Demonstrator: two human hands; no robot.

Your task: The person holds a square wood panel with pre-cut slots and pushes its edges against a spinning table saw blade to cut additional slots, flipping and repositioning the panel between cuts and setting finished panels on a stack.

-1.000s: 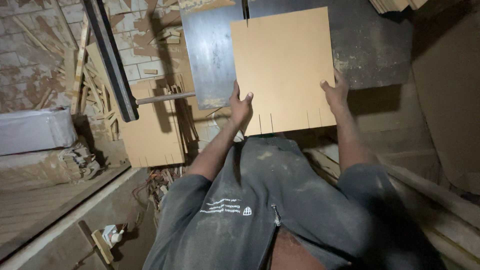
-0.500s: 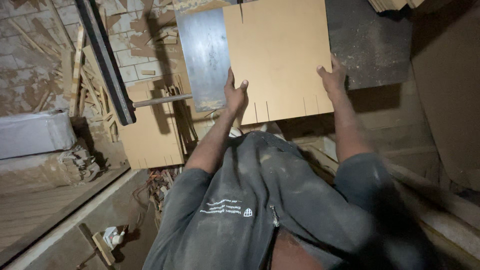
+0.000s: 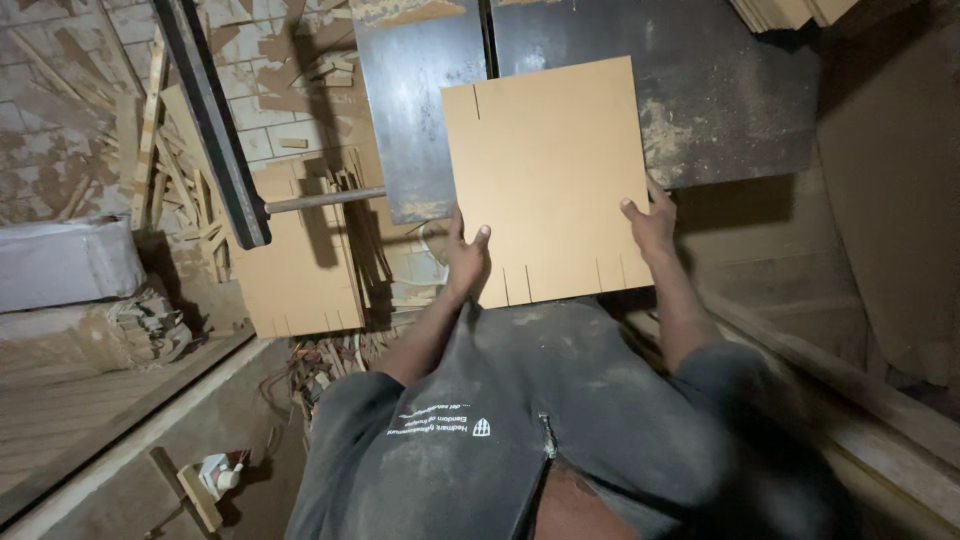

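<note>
Hands steady slotted board on saw table

Fibreboard panel [image 3: 548, 175], tan and square with short slots cut along its near edge, lies flat on the dark metal table [image 3: 720, 90] at upper centre. Left hand [image 3: 466, 255] and right hand [image 3: 650, 222] clasp its lower corners, fingers closed on the edge.

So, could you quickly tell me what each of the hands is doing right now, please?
Left hand: closed on the near edge of the flat square tan board.
Right hand: gripping the same board's right edge.
</note>
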